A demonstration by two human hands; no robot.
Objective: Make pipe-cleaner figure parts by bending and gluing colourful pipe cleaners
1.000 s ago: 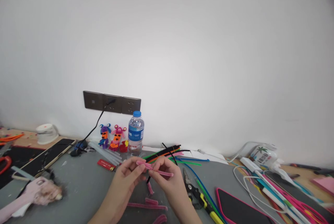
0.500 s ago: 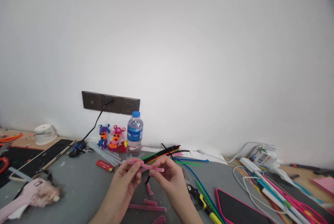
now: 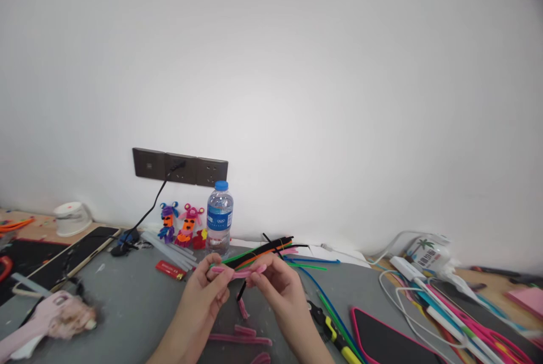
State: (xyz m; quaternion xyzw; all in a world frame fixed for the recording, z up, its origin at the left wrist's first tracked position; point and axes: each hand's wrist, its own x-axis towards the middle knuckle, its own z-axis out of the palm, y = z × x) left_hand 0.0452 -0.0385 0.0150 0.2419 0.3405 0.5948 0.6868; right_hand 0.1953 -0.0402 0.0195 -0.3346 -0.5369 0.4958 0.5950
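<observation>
Between both hands a pink pipe cleaner (image 3: pixel 238 273) is held above the grey mat. My left hand (image 3: pixel 207 290) pinches its left part between thumb and fingers. At the other end, the thumb and fingertips of my right hand (image 3: pixel 278 287) are closed on it. Just below hangs or lies a short black and pink piece (image 3: pixel 242 306); its upper end is hard to make out. More cut pink pipe cleaner lengths (image 3: pixel 241 339) lie on the mat near my wrists. Behind my fingers sits a bundle of black, orange and green pipe cleaners (image 3: pixel 267 251).
A water bottle (image 3: pixel 219 220) stands near the wall beside two small pipe cleaner figures (image 3: pixel 186 228). Left are glue sticks (image 3: pixel 169 248) and a pink glue gun (image 3: pixel 51 319). Yellow-handled pliers (image 3: pixel 335 336), a pink-edged phone (image 3: pixel 388 338) and white cables (image 3: pixel 401 307) lie right.
The pink pipe cleaner has turned from sloping down rightward to rising slightly at its right end. My right fingers have shifted a little on it; both hands still grip it.
</observation>
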